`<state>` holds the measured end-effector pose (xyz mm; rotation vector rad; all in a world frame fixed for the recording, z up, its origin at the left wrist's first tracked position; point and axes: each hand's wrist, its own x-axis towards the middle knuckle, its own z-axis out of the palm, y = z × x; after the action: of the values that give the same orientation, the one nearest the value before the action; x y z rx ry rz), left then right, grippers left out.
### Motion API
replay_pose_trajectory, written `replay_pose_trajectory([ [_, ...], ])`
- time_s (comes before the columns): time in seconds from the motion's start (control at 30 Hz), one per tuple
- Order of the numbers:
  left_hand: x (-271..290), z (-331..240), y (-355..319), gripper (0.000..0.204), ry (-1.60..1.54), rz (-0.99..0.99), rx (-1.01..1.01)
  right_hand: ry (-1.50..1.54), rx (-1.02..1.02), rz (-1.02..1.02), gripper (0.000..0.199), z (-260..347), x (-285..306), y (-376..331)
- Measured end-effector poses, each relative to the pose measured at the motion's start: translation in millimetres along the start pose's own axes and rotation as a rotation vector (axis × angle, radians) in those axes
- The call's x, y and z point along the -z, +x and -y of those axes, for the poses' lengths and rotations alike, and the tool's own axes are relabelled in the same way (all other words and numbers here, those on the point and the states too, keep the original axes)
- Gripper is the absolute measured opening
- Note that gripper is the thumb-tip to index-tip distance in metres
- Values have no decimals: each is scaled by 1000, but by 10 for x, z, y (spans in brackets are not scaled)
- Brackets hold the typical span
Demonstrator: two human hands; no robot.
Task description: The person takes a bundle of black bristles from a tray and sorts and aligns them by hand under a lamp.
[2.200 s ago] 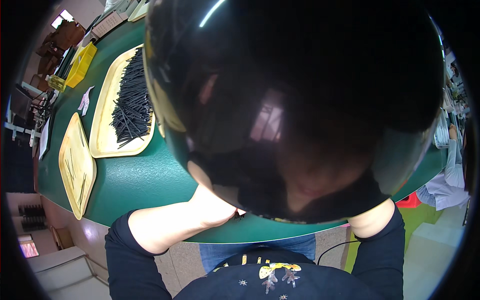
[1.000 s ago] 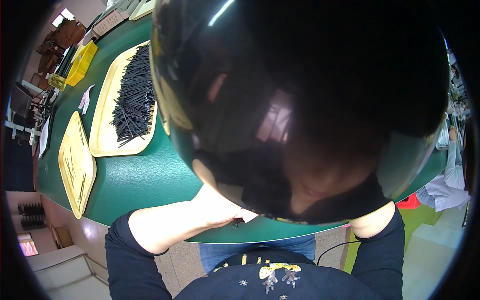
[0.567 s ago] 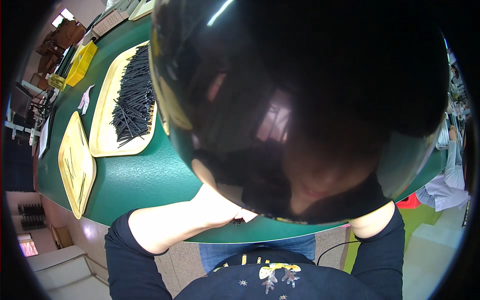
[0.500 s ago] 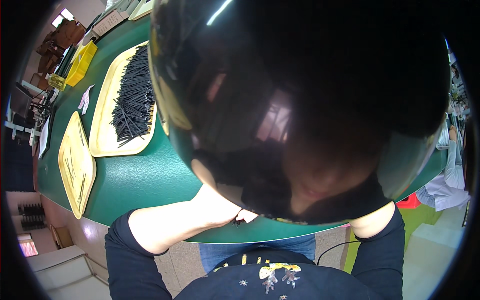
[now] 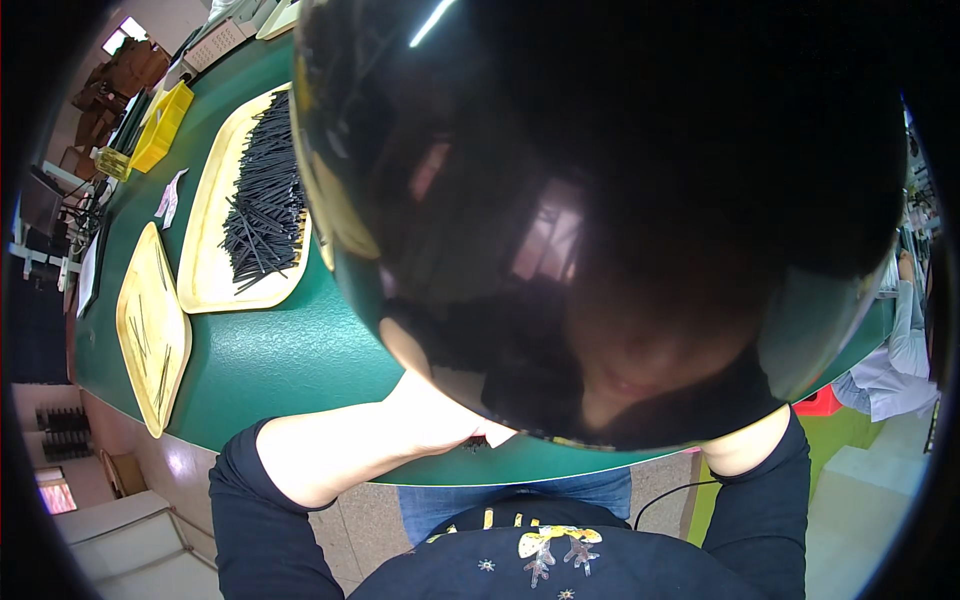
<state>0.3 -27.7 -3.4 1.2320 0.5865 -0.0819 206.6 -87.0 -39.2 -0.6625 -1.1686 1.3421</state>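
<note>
A large glossy black dome (image 5: 600, 200) fills the middle of the view and hides most of what I am working at. My left hand (image 5: 448, 418) reaches under its lower left edge, over the green table (image 5: 290, 370); most of its fingers are covered, so I cannot tell what they hold. Small dark bristly ends (image 5: 477, 442) show just below that hand, near the table's front edge. My right forearm (image 5: 745, 445) passes behind the dome's lower right, and the right hand itself is out of sight.
A cream tray (image 5: 205, 270) piled with thin black rods (image 5: 265, 200) lies on the left. Beside it is a smaller cream tray (image 5: 150, 390) with a few rods. Farther back are a yellow bin (image 5: 163, 128) and a paper scrap (image 5: 171, 198). Another person's sleeve (image 5: 905, 330) shows far right.
The dome's outline has shifted very slightly within the view. My left hand has turned a little by the dome's edge; both forearms stay almost where they were.
</note>
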Motion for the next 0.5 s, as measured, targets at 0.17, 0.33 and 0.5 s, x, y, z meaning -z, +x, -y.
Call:
replay_pose_trajectory([
  [0.17,-3,5,-8,43,-3,-2,2,-11,56,19,16,100,-89,55],
  [0.33,-13,-4,-10,43,-3,8,0,-121,-98,-33,14,117,-34,5],
  [0.5,-16,-9,5,43,-12,15,-5,114,-23,30,16,-17,45,-41],
])
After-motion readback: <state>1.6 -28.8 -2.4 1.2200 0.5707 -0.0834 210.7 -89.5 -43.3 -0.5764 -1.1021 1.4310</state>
